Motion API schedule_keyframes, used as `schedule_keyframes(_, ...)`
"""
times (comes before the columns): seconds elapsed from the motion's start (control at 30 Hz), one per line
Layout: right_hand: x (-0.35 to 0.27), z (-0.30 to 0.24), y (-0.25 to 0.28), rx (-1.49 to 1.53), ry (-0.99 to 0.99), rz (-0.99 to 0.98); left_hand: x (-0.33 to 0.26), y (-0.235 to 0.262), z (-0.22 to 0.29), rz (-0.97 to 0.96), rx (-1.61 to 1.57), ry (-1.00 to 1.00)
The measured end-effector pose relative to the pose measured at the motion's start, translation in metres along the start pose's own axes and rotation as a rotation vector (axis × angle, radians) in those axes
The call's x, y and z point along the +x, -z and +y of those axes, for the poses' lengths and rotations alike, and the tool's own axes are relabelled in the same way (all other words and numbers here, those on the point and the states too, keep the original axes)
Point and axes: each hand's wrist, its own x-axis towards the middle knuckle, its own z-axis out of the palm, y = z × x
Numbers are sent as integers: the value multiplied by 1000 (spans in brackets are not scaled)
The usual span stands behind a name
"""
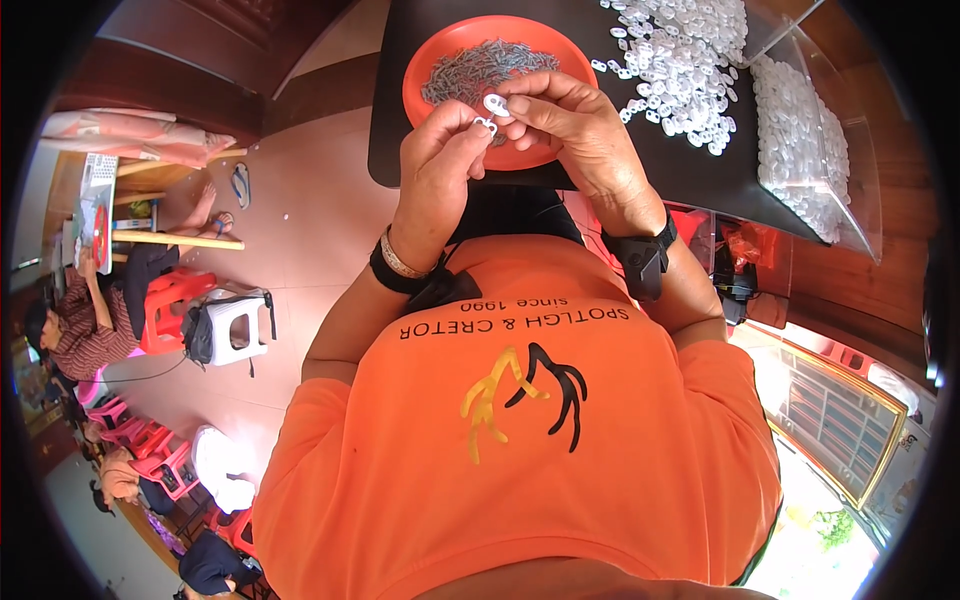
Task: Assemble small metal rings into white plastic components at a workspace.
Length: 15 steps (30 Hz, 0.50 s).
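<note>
Both of my hands meet over the near part of a red-orange basin (pixel 418 65), which holds a heap of small grey pin-like pieces (pixel 475 68). Between the thumb and fingers of my right hand (pixel 590 135) is a small white oval piece (pixel 496 104) with holes in it. My left hand (pixel 440 155) is closed too, pinching a small white hook-shaped piece (pixel 487 126) just below the oval one. The two pieces are very close; I cannot tell whether they touch. To the right, many similar white oval pieces (pixel 690 70) lie in a loose pile on the black table (pixel 600 165).
At the table's right end stands a clear box (pixel 805 150) full of white pieces. On the left, a person (pixel 95 320) sits on a red stool (pixel 165 310) near a white stool (pixel 240 325) with a black bag. A flip-flop (pixel 241 186) lies on the floor.
</note>
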Motion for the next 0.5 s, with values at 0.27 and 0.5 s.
schedule_keyframes(0.27, -6, 3, -6, -263, 219, 43, -1, 0, 2, 13, 44, 10)
schedule_keyframes(0.5, -5, 8, -5, -299, 255, 28, -3, -2, 5, 17, 100, 49)
